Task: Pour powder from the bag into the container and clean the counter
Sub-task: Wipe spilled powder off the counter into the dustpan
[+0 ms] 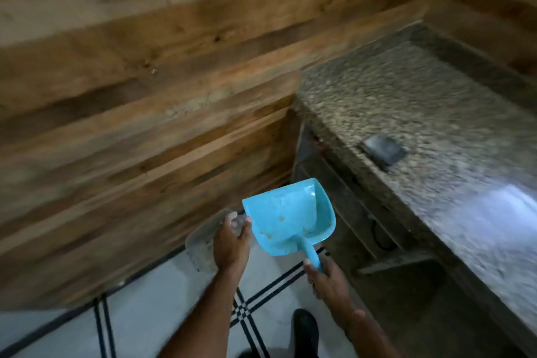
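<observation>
The right hand (325, 279) is gripping the handle of a light blue plastic dustpan (287, 216), fingers closed around the handle's end. The dustpan's long axis is running from the handle at lower right up to its wide mouth at upper left to top, so the open edge is pointing away from the person, toward the wooden wall (145, 96). Its inner face is showing a few small brownish specks and smears. The left hand (231, 241) is holding a clear plastic container (203, 244), fingers curled over its rim, just left of the dustpan and touching or nearly touching its edge. The container is looking cloudy, with a little brownish residue inside. Both are being held in the air over a pale tiled floor (151, 314) with dark crossing lines. To the right, a speckled granite tabletop (392, 102) is carrying a small dark flat object (383, 150), too blurred to identify. The picture is motion-blurred.
</observation>
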The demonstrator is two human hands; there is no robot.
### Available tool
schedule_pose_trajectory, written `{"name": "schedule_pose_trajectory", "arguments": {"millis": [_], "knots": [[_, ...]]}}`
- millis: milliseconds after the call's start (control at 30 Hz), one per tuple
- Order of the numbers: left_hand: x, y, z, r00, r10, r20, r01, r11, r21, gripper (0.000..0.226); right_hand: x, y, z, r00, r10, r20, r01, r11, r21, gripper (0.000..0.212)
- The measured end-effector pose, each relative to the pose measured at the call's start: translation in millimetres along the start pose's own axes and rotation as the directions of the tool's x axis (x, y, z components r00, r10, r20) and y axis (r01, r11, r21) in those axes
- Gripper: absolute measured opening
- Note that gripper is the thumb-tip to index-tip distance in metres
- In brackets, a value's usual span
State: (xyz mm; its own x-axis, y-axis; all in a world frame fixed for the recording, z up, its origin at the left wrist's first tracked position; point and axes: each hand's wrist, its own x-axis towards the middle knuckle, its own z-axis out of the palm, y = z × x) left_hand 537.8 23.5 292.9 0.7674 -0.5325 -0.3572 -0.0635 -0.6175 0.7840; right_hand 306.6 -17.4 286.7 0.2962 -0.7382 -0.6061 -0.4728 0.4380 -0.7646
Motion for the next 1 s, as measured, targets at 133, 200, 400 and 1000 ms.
{"name": "schedule_pose_trajectory", "arguments": {"millis": [133,200,400,1000], "knots": [[-38.0,54.9,-9.1,0.972,0.195,0.128,-0.202,0.978,0.047,0.050,-65.3,-2.1,-27.3,0.984,-0.033,-0.175,0.040,0.998,0.038,0.023],[-49.9,71.0,-8.2,0.953,0.250,0.169,-0.260,0.965,0.035,0.048,-94.8,-3.3,-43.0,0.945,-0.064,-0.321,0.079,0.996,0.034,0.028],[-72.8,120.8,35.9,0.888,0.364,0.282,-0.387,0.921,0.029,0.044,-154.1,8.4,-109.2,0.751,-0.027,-0.659,0.115,0.989,0.090,0.046],[-73.0,276.1,220.5,0.772,0.507,0.384,-0.626,0.711,0.321,0.045,-97.0,9.9,-273.0,0.626,0.108,-0.773,0.085,0.975,0.204,0.048]]}}
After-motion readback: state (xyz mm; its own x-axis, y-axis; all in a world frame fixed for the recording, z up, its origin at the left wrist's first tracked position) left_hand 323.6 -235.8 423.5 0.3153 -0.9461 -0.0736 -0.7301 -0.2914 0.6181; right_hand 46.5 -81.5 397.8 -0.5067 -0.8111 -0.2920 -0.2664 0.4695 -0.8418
